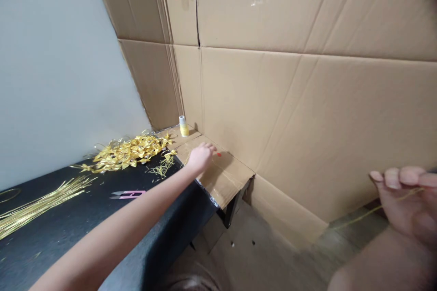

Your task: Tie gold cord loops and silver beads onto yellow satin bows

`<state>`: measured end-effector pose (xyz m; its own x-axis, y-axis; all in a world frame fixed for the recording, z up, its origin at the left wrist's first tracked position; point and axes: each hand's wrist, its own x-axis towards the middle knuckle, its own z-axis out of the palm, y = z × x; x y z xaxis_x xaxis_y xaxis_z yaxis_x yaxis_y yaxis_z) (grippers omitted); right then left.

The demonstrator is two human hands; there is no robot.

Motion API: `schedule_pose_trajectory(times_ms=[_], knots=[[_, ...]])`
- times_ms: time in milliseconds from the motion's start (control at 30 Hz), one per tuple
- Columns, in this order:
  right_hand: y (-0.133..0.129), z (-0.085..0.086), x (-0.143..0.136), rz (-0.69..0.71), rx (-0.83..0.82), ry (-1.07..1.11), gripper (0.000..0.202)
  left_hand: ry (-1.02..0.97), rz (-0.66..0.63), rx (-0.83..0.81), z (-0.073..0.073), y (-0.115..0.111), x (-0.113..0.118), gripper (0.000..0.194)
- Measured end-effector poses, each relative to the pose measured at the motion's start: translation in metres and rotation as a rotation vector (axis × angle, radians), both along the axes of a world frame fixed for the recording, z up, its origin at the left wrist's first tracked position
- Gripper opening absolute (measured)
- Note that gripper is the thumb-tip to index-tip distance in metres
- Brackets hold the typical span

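My left hand (pixel 201 158) is over the cardboard-covered ledge (pixel 227 191), its fingers curled together. Whatever they grip is hidden. Close beside its fingertips lies a small red spot or piece (pixel 219 154). Far to the right, my right hand (pixel 406 200) is raised with fingers closed on a thin yellow thread (pixel 362 215), which trails down to the left. A cone spool of yellow thread (pixel 184 128) stands upright on the ledge, behind my left hand. Beside my left forearm, pink-handled thread snips (pixel 129 194) rest on the black table.
A pile of gold ribbon bows (pixel 131 152) sits at the back of the black table (pixel 85 227). Thread scraps (pixel 164 167) lie near it, and a bundle of gold strands (pixel 44 207) is at left. Tall cardboard panels (pixel 246 100) wall off the ledge's far side.
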<state>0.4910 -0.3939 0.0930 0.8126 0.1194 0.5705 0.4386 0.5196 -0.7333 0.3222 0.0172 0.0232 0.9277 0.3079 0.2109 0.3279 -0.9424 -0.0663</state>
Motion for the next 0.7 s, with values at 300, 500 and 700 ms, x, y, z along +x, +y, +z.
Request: schedule_pose_trajectory(times_ms=[300,500,700], knots=[[0.007,0.003,-0.004,0.035,0.049,-0.034,0.017,0.198,-0.142,0.109,0.020,0.055,0.020,0.022],[0.007,0.003,-0.005,0.027,0.038,-0.043,0.019,0.288,-0.163,0.144,0.019,0.059,0.033,0.025],[0.007,0.002,-0.006,0.022,0.050,-0.029,0.019,0.357,-0.137,0.104,0.019,0.062,0.030,0.026]])
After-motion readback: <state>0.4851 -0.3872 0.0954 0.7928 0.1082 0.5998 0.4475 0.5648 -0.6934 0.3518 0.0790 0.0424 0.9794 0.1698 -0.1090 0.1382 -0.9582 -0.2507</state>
